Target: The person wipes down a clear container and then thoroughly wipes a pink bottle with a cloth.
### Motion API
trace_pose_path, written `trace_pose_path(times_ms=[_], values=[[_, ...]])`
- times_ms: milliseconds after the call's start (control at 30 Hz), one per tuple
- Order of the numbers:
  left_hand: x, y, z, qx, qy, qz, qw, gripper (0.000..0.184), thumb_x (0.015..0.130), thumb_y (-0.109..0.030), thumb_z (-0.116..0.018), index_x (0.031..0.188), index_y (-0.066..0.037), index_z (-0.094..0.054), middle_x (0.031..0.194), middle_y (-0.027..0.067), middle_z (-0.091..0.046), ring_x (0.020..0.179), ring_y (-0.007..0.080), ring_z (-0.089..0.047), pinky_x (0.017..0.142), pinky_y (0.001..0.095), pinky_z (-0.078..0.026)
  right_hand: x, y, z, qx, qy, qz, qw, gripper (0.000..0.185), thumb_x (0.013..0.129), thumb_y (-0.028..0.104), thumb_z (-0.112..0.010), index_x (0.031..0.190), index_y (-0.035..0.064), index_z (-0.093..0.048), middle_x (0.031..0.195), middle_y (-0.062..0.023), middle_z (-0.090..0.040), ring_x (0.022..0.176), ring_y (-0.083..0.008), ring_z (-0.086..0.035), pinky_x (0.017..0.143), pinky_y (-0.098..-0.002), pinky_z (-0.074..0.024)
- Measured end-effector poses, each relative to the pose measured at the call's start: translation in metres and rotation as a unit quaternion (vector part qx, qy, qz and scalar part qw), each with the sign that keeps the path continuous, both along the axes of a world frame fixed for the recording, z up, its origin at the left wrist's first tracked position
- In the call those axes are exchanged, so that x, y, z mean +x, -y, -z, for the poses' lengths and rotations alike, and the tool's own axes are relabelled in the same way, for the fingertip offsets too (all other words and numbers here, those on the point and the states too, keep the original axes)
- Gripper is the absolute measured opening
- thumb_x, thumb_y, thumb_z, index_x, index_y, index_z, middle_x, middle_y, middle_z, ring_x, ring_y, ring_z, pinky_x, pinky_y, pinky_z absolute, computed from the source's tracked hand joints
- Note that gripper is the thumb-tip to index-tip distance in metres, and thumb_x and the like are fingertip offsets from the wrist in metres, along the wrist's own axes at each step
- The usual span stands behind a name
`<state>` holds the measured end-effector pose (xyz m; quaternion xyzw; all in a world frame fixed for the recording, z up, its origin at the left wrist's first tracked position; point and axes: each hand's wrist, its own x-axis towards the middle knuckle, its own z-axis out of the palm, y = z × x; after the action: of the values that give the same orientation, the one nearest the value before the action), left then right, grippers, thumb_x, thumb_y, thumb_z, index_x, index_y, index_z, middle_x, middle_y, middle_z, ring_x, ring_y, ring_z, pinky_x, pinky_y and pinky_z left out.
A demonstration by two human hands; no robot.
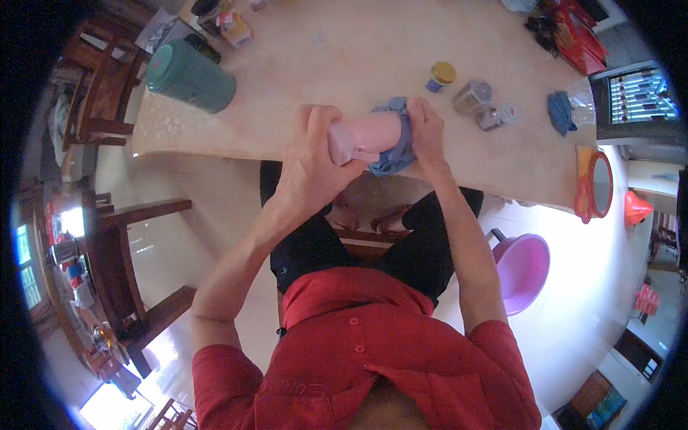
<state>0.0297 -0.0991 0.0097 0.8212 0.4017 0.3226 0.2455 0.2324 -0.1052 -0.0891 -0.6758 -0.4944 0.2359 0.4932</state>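
A pink bottle (376,133) lies sideways between my hands, just over the table's near edge. My left hand (313,154) is wrapped round its lidded end, where a pale pink strap or handle hangs down. At the other end, my right hand (426,137) is closed on a blue cloth (393,159) pressed against the bottle's base. The cloth droops below the bottle. Part of the bottle's base is hidden by the cloth and fingers.
A green canister (191,76) stands at the table's left. Beyond my right hand are a yellow-lidded jar (442,74), two clear jars (473,97) and another blue cloth (561,113). A red-framed mirror (600,185) is at the right edge. A pink basin (522,274) sits on the floor.
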Motion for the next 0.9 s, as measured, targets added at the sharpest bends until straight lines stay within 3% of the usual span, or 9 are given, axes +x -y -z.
trace_pose_path(times_ms=[100,233,300,367,533,633,700,833,900], values=[[0.001,0.001,-0.001,-0.009,-0.001,0.003,1.0,0.054,0.061,-0.017,-0.077,0.102,-0.002,-0.044,0.096,0.0201,-0.047,0.081,0.0411,-0.053,0.068,0.0416,-0.047,-0.001,0.003,0.006,0.017,0.015,0.027,0.999,0.031,0.09,0.03,-0.042,0.088,0.0016,-0.055,0.081,-0.0223,-0.059,0.076,-0.044,-0.056,0.066,-0.0464,-0.0429],[-0.01,-0.003,0.017,-0.065,0.027,-0.056,0.996,0.054,0.063,-0.019,-0.077,0.102,-0.002,-0.043,0.093,0.0185,-0.051,0.079,0.0315,-0.056,0.065,0.0387,-0.048,-0.023,0.011,0.008,-0.043,-0.03,0.08,0.995,0.03,0.089,0.028,-0.045,0.097,0.0006,-0.054,0.092,-0.0249,-0.057,0.087,-0.0433,-0.054,0.075,-0.0444,-0.0431],[-0.021,-0.009,0.027,-0.079,0.035,-0.07,0.994,0.054,0.064,-0.02,-0.077,0.102,-0.002,-0.043,0.091,0.0174,-0.052,0.077,0.0266,-0.057,0.061,0.0366,-0.049,-0.036,0.016,0.019,0.132,-0.001,0.055,0.99,0.033,0.088,0.025,-0.049,0.107,-0.0016,-0.051,0.11,-0.0261,-0.051,0.103,-0.0417,-0.049,0.088,-0.0426,-0.0391],[-0.031,-0.015,0.032,-0.33,0.135,-0.131,0.925,0.054,0.067,-0.023,-0.076,0.102,-0.001,-0.041,0.088,0.0135,-0.053,0.07,0.0172,-0.055,0.052,0.0289,-0.048,-0.041,0.022,0.022,0.138,0.067,0.018,0.988,0.035,0.087,0.025,-0.049,0.109,-0.0024,-0.051,0.117,-0.0252,-0.047,0.109,-0.0401,-0.045,0.093,-0.0422,-0.0359],[-0.04,-0.019,0.044,-0.36,0.162,-0.123,0.911,0.055,0.069,-0.024,-0.076,0.102,0.0,-0.039,0.083,0.0099,-0.053,0.063,0.0126,-0.054,0.046,0.022,-0.045,-0.036,0.011,0.007,0.143,0.138,-0.062,0.978,0.036,0.085,0.023,-0.051,0.111,-0.002,-0.051,0.12,-0.0245,-0.047,0.112,-0.0383,-0.044,0.097,-0.0427,-0.0328],[-0.036,-0.014,0.04,-0.316,0.144,-0.105,0.932,0.054,0.068,-0.022,-0.076,0.102,0.0,-0.04,0.084,0.0098,-0.053,0.07,0.0143,-0.055,0.05,0.0264,-0.047,-0.027,-0.004,0.009,0.107,0.102,-0.029,0.989,0.035,0.082,0.023,-0.052,0.109,0.0002,-0.053,0.111,-0.0238,-0.052,0.104,-0.0379,-0.049,0.092,-0.0435,-0.0381],[-0.036,-0.011,0.045,-0.085,0.048,-0.045,0.994,0.055,0.065,-0.017,-0.077,0.104,-0.003,-0.041,0.095,0.0124,-0.052,0.078,0.0203,-0.056,0.061,0.0316,-0.049,-0.013,-0.007,-0.007,-0.025,0.121,-0.112,0.986,0.032,0.083,0.025,-0.05,0.105,0.0026,-0.055,0.105,-0.0213,-0.056,0.094,-0.0388,-0.054,0.082,-0.0441,-0.0442],[-0.029,0.003,0.035,0.065,0.051,0.058,0.995,0.059,0.061,-0.016,-0.08,0.105,-0.004,-0.042,0.103,0.0161,-0.05,0.092,0.0282,-0.054,0.073,0.036,-0.048,0.004,-0.016,-0.007,-0.056,0.19,-0.133,0.971,0.03,0.087,0.027,-0.046,0.102,0.0024,-0.055,0.101,-0.0195,-0.059,0.086,-0.0406,-0.056,0.073,-0.0449,-0.0463],[-0.025,0.009,0.028,0.147,-0.01,0.108,0.983,0.056,0.06,-0.016,-0.079,0.102,-0.002,-0.045,0.102,0.0181,-0.05,0.089,0.0363,-0.054,0.07,0.0378,-0.049,0.006,-0.021,-0.014,-0.146,0.107,-0.09,0.979,0.032,0.089,0.028,-0.045,0.103,0.0014,-0.054,0.098,-0.02,-0.06,0.084,-0.0422,-0.056,0.074,-0.0447,-0.0457]])
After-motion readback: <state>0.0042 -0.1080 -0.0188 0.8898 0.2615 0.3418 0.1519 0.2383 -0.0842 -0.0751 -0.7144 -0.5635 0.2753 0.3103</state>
